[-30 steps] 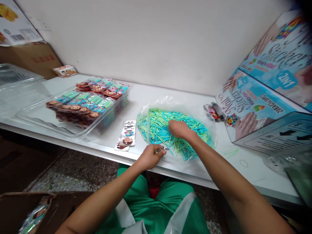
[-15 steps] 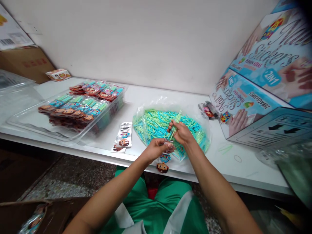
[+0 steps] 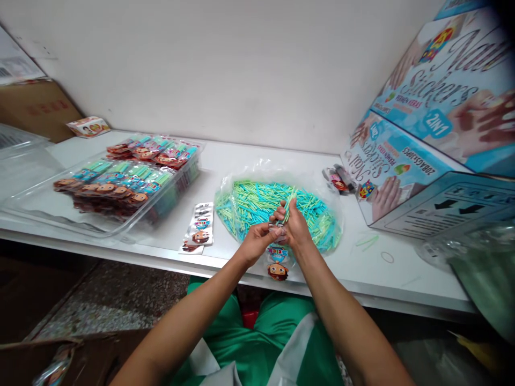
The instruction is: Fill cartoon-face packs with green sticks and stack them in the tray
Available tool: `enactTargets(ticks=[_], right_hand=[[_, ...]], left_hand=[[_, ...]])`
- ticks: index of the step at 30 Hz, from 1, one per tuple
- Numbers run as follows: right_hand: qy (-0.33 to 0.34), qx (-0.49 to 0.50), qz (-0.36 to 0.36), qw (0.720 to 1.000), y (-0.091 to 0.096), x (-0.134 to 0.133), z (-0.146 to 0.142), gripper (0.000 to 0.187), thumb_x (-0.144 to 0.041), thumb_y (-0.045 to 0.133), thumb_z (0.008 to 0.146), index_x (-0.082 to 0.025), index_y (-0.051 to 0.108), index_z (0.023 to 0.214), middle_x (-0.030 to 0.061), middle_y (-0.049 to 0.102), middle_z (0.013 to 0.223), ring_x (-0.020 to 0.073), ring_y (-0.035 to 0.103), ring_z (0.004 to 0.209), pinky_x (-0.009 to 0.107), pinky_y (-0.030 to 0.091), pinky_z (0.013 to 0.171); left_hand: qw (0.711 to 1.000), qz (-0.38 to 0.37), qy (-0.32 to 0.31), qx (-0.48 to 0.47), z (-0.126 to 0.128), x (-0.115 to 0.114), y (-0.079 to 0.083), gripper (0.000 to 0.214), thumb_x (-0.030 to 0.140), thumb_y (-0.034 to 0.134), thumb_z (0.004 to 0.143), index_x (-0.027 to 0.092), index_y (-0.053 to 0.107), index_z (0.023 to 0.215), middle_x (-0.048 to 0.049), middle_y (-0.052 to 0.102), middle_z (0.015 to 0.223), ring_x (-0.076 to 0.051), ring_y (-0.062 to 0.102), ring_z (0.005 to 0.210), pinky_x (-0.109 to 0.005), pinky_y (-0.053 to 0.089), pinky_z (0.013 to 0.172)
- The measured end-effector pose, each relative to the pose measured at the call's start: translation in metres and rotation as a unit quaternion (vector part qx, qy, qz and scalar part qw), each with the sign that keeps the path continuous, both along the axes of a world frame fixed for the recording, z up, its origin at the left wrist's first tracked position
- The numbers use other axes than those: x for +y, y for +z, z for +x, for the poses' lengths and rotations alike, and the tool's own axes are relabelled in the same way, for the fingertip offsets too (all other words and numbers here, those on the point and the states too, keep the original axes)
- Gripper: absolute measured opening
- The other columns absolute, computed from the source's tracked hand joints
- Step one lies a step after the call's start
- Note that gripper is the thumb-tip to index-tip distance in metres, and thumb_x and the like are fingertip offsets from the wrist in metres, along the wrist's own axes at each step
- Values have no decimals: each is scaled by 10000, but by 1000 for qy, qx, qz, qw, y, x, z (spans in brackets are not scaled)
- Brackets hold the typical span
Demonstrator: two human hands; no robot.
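Note:
My left hand (image 3: 260, 241) is closed on the top of a small clear printed pouch (image 3: 277, 265) with a cartoon face, which hangs down at the table's front edge. Thin green sticks (image 3: 290, 199) poke up out of my right hand (image 3: 295, 225), whose fingers are wrapped round them. The two hands meet at the pouch's mouth; whether the sticks' lower ends are inside is hidden by my fingers. Behind them lies a clear plastic bag (image 3: 229, 179) spread open, full of loose green and blue sticks (image 3: 257, 201). Flat printed pouches (image 3: 201, 228) lie to the left of it.
A clear plastic tray (image 3: 120, 230) holding filled pouches (image 3: 115, 185) stands at the left. Large nail-sticker boxes (image 3: 422, 128) rise at the right. Two loose green sticks (image 3: 367, 242) and a rubber band (image 3: 387, 257) lie on the white table (image 3: 346, 268).
My right hand has come down and left with the sticks, closing up against my left hand at the pouch. The whole view has shifted slightly.

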State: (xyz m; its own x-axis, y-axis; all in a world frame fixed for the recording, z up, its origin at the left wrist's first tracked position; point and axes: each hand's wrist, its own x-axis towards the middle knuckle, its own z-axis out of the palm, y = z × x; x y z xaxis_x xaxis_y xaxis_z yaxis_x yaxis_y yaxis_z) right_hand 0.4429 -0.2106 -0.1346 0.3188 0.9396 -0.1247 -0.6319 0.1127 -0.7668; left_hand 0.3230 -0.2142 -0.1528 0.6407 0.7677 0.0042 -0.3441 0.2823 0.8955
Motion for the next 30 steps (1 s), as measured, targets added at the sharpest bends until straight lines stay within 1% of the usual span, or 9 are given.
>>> enactTargets(ticks=[4, 9, 16, 19, 23, 25, 27, 28, 30], right_hand=[[27, 22, 5, 999, -3, -4, -4, 387, -605, 536, 754, -230, 485, 832, -68, 395, 589, 69, 409, 461, 199, 441, 447], [80, -65, -18, 995, -7, -12, -5, 357, -535, 610, 722, -207, 505, 817, -52, 488, 658, 34, 360, 389, 161, 261, 309], [94, -281, -59, 953, -3, -10, 20, 311, -462, 589, 753, -179, 547, 874, -50, 497, 644, 78, 465, 488, 213, 405, 444], [118, -446, -59, 885, 1, -10, 33, 298, -470, 504, 814, -174, 531, 786, -44, 498, 612, 88, 470, 499, 241, 438, 530], [108, -586, -62, 800, 6, -9, 42, 268, -419, 396, 880, -189, 477, 768, 18, 577, 758, 139, 556, 642, 273, 445, 609], [73, -676, -59, 731, 9, -10, 43, 256, -388, 361, 899, -197, 444, 750, 29, 559, 757, 157, 539, 677, 282, 419, 624], [49, -758, -44, 649, 15, -13, 42, 266, -373, 332, 914, -203, 408, 724, 28, 528, 728, 163, 503, 675, 284, 384, 626], [53, -781, -30, 622, 19, -16, 40, 270, -369, 316, 923, -205, 396, 724, 24, 516, 722, 160, 489, 668, 278, 369, 620], [99, -798, 6, 594, 27, -23, 33, 277, -365, 280, 940, -203, 390, 743, 15, 512, 722, 147, 476, 653, 262, 350, 607]], left_hand=[[1000, 0, 16, -18, 1, 3, 1, 266, 361, 723, 666, 121, 698, 776, -33, 671, 763, -143, 609, 724, -315, 459, 788], [1000, -8, 16, -15, 3, 9, 6, 290, 374, 735, 645, 122, 694, 784, -38, 685, 749, -157, 632, 711, -327, 466, 789], [999, -38, 14, -3, -18, 11, 17, 296, 354, 720, 673, 104, 661, 819, -77, 705, 750, -207, 667, 717, -336, 506, 706], [998, -32, 44, -16, -30, 17, 24, 258, 325, 709, 693, 103, 652, 811, -80, 707, 762, -207, 671, 746, -334, 515, 714], [996, -33, 84, -30, -39, 26, 32, 253, 309, 725, 674, 105, 643, 799, -64, 696, 745, -189, 670, 728, -321, 520, 702], [994, -25, 100, -23, -40, 30, 34, 271, 327, 732, 660, 110, 638, 792, -62, 691, 750, -193, 670, 740, -323, 521, 704], [990, -3, 143, -6, -41, 34, 37, 290, 359, 723, 662, 115, 637, 791, -65, 692, 763, -187, 667, 735, -315, 517, 697], [984, 8, 177, 3, -40, 37, 38, 300, 378, 714, 666, 118, 637, 795, -67, 694, 771, -179, 665, 726, -303, 513, 686], [968, 25, 248, 13, -37, 41, 41, 318, 411, 695, 677, 126, 638, 807, -66, 696, 781, -165, 660, 713, -281, 503, 667]])
